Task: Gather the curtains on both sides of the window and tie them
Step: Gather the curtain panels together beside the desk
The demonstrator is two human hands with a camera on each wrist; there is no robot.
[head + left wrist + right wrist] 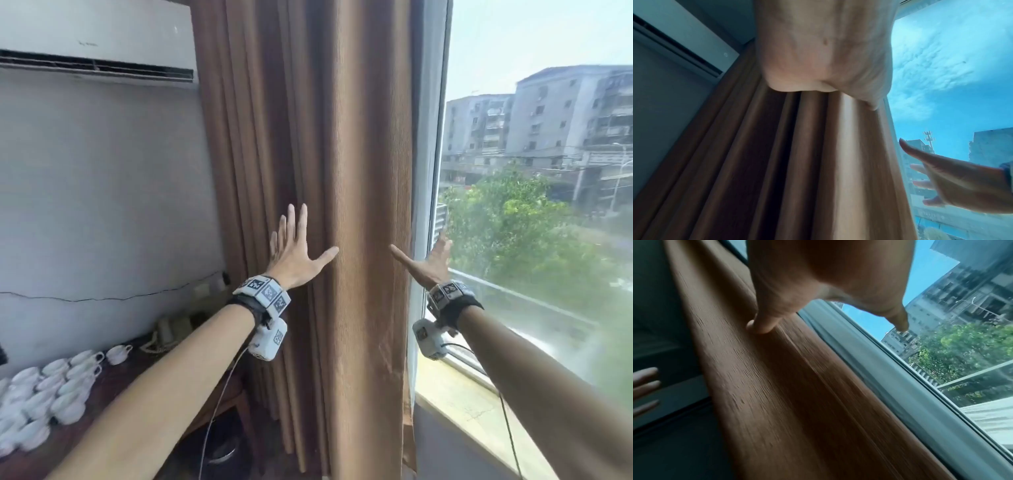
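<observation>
The brown curtain [342, 205] hangs bunched at the window's [531, 171] left edge. The left hand [294, 250] and right hand [428, 260] flank it, arms outstretched, each grip wide with splayed fingers, holding nothing.

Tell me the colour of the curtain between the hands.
Plain brown, with a fine ribbed weave, no print. The curtain shows best in the head view.

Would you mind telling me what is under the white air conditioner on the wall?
Under the air conditioner a bare grey wall runs down to a dark table holding white cups and a telephone. The brown curtain covers whatever lies farther right.
</observation>
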